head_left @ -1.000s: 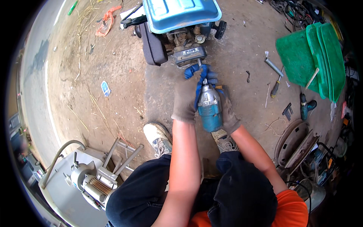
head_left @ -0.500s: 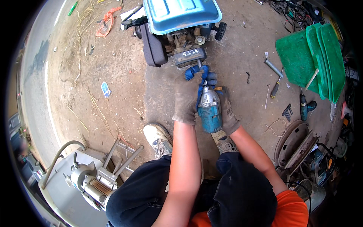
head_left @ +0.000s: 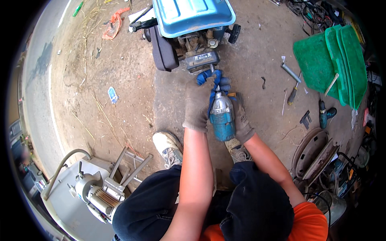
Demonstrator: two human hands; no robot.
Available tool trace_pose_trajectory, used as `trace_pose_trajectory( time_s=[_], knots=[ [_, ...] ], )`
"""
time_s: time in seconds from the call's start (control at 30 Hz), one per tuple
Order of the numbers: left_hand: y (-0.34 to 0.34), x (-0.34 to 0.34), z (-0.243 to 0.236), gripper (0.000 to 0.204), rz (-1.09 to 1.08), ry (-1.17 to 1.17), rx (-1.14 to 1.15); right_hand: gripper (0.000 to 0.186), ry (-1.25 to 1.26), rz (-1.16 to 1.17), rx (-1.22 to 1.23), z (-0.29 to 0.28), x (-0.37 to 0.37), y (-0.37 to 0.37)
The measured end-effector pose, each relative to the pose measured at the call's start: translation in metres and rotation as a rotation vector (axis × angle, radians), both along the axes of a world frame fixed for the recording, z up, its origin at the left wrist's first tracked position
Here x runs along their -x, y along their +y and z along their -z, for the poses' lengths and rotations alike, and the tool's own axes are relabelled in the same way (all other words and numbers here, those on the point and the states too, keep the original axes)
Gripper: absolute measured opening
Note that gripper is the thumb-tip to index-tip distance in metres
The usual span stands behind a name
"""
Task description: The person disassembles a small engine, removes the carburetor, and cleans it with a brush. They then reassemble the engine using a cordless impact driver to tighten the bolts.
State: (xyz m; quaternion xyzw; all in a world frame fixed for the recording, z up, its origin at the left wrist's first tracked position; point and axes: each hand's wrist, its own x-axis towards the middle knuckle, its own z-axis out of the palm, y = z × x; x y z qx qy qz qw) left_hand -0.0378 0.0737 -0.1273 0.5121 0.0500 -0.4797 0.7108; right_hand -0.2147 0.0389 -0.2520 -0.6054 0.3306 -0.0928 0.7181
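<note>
A teal and silver cordless impact wrench [head_left: 223, 120] points away from me, toward a small engine with a blue fuel tank [head_left: 193, 18]. My right hand [head_left: 243, 120], in a grey glove with blue fingers, grips the wrench from its right side; the handle is mostly hidden below. Ahead of the wrench's nose, my left hand [head_left: 197, 96], gloved alike, has its fingers closed around a metal shaft [head_left: 212, 68]. That shaft reaches up to the dark switch housing [head_left: 202, 61] at the engine's near side. The point where shaft and engine meet is not clear.
A dark muffler-like box [head_left: 163, 50] hangs at the engine's left. On the right lie a screwdriver [head_left: 293, 94], a teal drill [head_left: 323, 114], green plastic panels [head_left: 315, 60] and rusty wheel rims [head_left: 311, 150]. A grey machine with a motor [head_left: 100, 199] stands at lower left.
Almost nothing differs. Both hands and the impact wrench keep their places, with only a very slight shift of the left wrist.
</note>
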Motion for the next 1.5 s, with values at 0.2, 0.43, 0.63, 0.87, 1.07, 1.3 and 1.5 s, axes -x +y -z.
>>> trace_pose_trajectory(
  time_s=[0.2, 0.43, 0.63, 0.87, 1.07, 1.3, 1.5],
  knots=[
    [0.007, -0.005, 0.004, 0.023, -0.002, 0.038, 0.001, 0.070, 0.025, -0.108, 0.254, -0.025, -0.008, 0.000],
    [0.005, -0.001, 0.012, 0.022, 0.018, 0.107, 0.084, 0.066, 0.053, -0.040, 0.088, -0.004, -0.002, 0.001],
    [0.006, -0.001, 0.016, 0.021, 0.017, 0.127, 0.081, 0.063, 0.055, -0.199, 0.619, -0.054, -0.011, -0.008],
    [0.004, -0.001, 0.007, 0.018, -0.013, 0.162, 0.125, 0.033, -0.004, -0.081, -0.001, -0.052, -0.018, -0.008],
    [-0.004, 0.008, 0.008, 0.016, -0.067, 0.201, 0.029, 0.039, -0.143, -0.098, -0.284, -0.013, 0.009, -0.019],
    [-0.002, 0.016, 0.013, 0.020, -0.071, -0.096, 0.009, 0.045, 0.058, -0.125, 0.009, -0.044, -0.003, -0.015],
    [0.002, 0.006, 0.002, 0.032, 0.126, -0.282, -0.169, 0.046, 0.157, -0.119, -0.017, -0.066, 0.007, -0.022]
  ],
)
